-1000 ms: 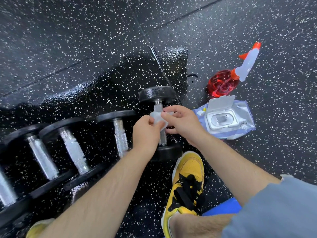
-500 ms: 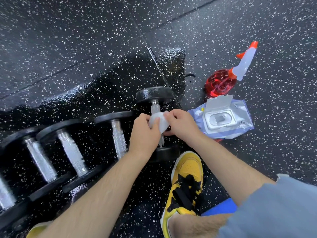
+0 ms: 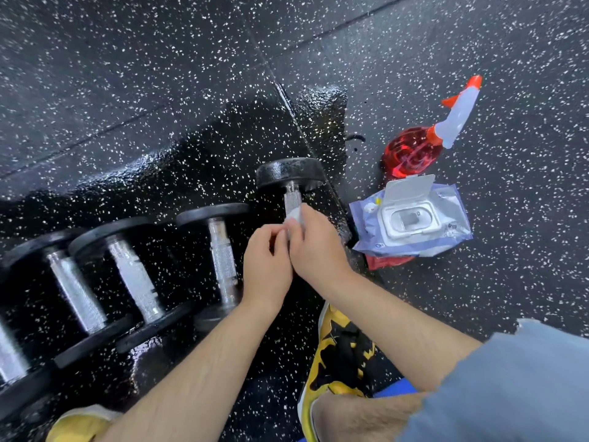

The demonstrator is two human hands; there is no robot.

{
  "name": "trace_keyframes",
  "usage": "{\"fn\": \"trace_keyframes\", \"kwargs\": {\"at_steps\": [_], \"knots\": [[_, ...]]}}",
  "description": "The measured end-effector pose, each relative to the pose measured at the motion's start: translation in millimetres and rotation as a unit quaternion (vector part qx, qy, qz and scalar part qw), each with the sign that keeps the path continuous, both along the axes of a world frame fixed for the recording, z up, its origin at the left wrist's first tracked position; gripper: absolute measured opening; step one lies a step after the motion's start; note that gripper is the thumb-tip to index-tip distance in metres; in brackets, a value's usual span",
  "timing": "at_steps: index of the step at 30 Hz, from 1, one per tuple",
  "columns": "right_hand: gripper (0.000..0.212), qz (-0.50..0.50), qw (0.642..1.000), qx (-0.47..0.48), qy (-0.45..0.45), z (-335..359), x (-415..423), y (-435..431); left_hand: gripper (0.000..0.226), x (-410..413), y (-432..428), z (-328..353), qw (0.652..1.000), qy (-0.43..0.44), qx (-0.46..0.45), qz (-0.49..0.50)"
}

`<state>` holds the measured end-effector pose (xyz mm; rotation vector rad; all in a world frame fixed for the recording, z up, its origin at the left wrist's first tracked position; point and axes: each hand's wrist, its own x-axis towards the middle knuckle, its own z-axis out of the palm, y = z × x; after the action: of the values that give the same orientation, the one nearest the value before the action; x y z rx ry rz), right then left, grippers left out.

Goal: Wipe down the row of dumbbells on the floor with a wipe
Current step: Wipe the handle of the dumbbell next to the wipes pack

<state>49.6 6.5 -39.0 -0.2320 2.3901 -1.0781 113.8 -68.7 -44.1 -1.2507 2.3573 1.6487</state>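
Several black dumbbells with knurled metal handles lie in a row on the wet speckled floor. The rightmost dumbbell [image 3: 289,174] lies under my hands, its near end hidden. A small bunched white wipe [image 3: 293,215] sits over its handle. My right hand [image 3: 314,247] grips the wipe from the right. My left hand [image 3: 266,266] pinches it from the left with curled fingers. The neighbouring dumbbell [image 3: 223,250] lies just left of my left hand.
An open pack of wipes [image 3: 411,223] lies on the floor to the right, over a red wrapper. Behind it stands a red spray bottle [image 3: 417,151] with a white and orange nozzle. My yellow and black shoe [image 3: 338,352] is planted near my right forearm.
Both hands have drawn closer together around the wipe and bunched it smaller. More of the dumbbell's handle shows above the wipe than a second ago.
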Motion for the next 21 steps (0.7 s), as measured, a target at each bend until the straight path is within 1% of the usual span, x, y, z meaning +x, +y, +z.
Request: {"fn": "trace_keyframes", "kwargs": {"at_steps": [2, 4, 6, 9, 10, 12, 14, 17, 19, 21], "knots": [[0.028, -0.032, 0.999, 0.006, -0.043, -2, -10, -4, 0.015, 1, 3, -3, 1.000, 0.013, -0.003, 0.005], [0.029, -0.052, 0.995, 0.016, -0.089, -7, -23, -6, 0.016, -1, 4, -5, 0.999, 0.013, 0.014, 0.026], [0.029, -0.091, 0.984, -0.016, -0.155, -12, -29, -3, 0.021, -1, 4, -5, 0.999, 0.006, 0.042, 0.027], [0.026, -0.167, 0.940, -0.108, -0.279, -14, -31, 5, 0.035, -3, 4, -4, 0.998, -0.015, 0.061, 0.007], [0.028, -0.175, 0.928, -0.128, -0.302, -12, -29, 7, 0.038, -4, 4, -5, 0.998, -0.023, 0.057, -0.003], [0.034, -0.174, 0.926, -0.130, -0.310, -15, -27, 10, 0.041, -5, 4, -6, 0.998, -0.033, 0.048, -0.016], [0.040, -0.160, 0.937, -0.105, -0.291, -20, -24, 11, 0.044, -6, 3, -5, 0.998, -0.042, 0.043, -0.023], [0.037, -0.130, 0.954, -0.061, -0.264, -22, -20, 13, 0.046, -7, 1, -3, 0.997, -0.052, 0.033, -0.038], [0.037, -0.147, 0.948, -0.075, -0.271, -16, -24, 10, 0.047, -7, 1, -1, 0.997, -0.054, 0.029, -0.047], [0.034, -0.177, 0.941, -0.100, -0.271, -10, -31, 4, 0.041, -8, 2, 1, 0.997, -0.046, 0.032, -0.052]]}}
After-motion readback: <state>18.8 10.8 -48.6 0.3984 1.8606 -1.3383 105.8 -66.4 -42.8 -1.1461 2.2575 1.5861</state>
